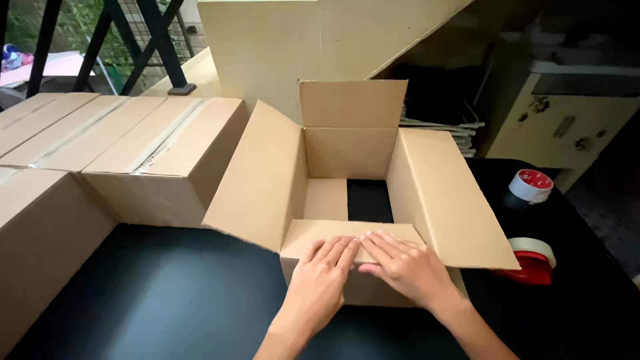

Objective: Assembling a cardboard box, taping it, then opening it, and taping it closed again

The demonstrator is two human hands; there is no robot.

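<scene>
An open brown cardboard box [267, 180] stands on a black table [167, 293] in front of me, its side and far flaps spread out. The near flap [313, 233] is folded inward over the opening. My left hand [321, 275] lies flat on that flap, fingers together, palm down. My right hand [407, 263] lies flat beside it, fingertips touching the left hand's fingers. Both press on the flap and hold nothing. Through the open bottom of the box a dark gap [370, 200] shows.
Several taped-shut cardboard boxes [160, 153] stand at the left. A roll of tape [531, 185] and a red tape dispenser [531, 260] lie on the table at the right. A beige cabinet [560, 120] and a stair side stand behind.
</scene>
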